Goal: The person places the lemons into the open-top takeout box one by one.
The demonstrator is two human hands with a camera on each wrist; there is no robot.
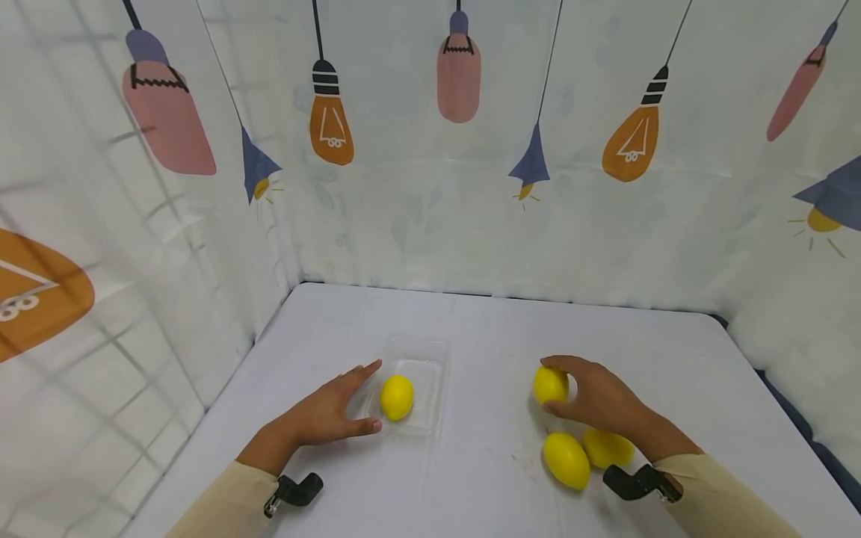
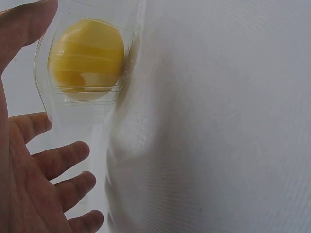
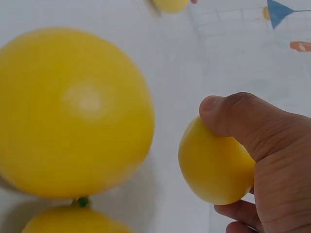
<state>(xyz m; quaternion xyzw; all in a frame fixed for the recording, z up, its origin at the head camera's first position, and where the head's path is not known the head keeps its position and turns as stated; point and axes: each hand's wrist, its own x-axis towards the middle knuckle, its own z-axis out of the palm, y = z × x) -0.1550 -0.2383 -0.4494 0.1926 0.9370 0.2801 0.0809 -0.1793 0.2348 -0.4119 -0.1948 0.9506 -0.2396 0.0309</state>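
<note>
A clear plastic tray [image 1: 428,400] lies left of the table's middle with one yellow lemon [image 1: 397,397] in its left part. My left hand [image 1: 321,412] is beside the tray's left side, thumb and fingers spread around that side without holding the lemon; whether it touches the rim I cannot tell. In the left wrist view, the lemon [image 2: 87,58] shows through the tray wall. My right hand [image 1: 602,400] pinches another lemon [image 1: 550,385] between thumb and fingers, seen also in the right wrist view as a lemon [image 3: 214,165]. Two more lemons, one in front [image 1: 566,460] and one behind [image 1: 608,447], lie below that hand.
A white-covered table [image 1: 484,478] bears everything. Fabric walls [image 1: 417,224] printed with lamps and bulbs stand at the back and sides. A dark wrist mount [image 1: 296,489] sits on the left wrist, another mount [image 1: 639,482] on the right.
</note>
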